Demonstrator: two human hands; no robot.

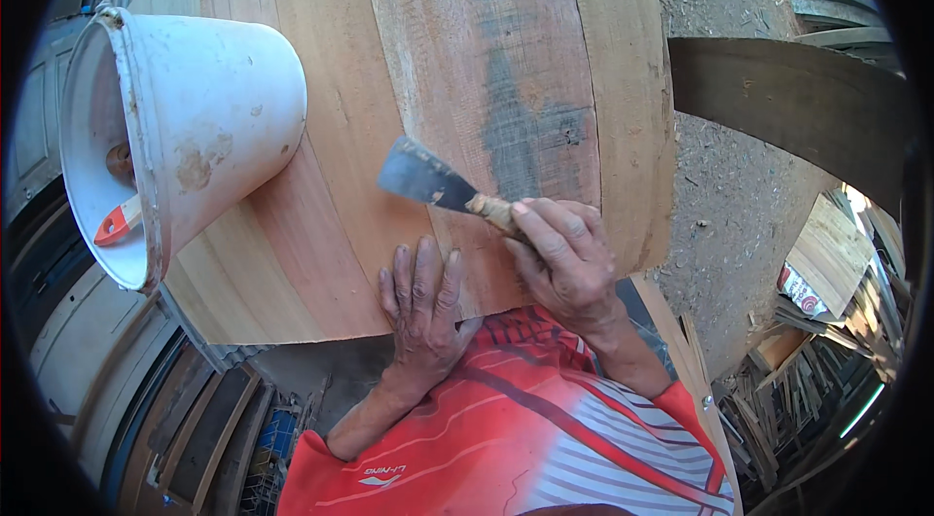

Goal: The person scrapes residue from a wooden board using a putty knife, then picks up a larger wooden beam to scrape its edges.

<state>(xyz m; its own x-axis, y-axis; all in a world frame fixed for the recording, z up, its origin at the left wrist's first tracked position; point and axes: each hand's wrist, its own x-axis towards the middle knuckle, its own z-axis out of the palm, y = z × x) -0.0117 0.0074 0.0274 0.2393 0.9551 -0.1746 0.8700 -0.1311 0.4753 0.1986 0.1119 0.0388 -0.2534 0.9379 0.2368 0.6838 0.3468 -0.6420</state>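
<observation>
In my right hand (569, 258) is a putty knife (428, 177), its fingers wrapped round the worn handle. The broad metal blade points to the left, over the wooden panel (331, 214). My left hand (425, 297) rests on the panel near its front edge, fingers stretched out and holding nothing. Planks of pale, pinkish and grey-stained wood lie side by side in the panel. A white bucket (219, 98) lies on its side at the left, its mouth turned left. Inside it is a brush with a red handle (119, 222), partly hidden by the rim.
A dark curved plank (788, 107) extends right from the panel's far right side. Wood scraps (793, 390) are heaped at the lower right on the ground, near a light board (827, 249). Wooden frames (209, 438) stand at the lower left. Shavings litter the ground (715, 185).
</observation>
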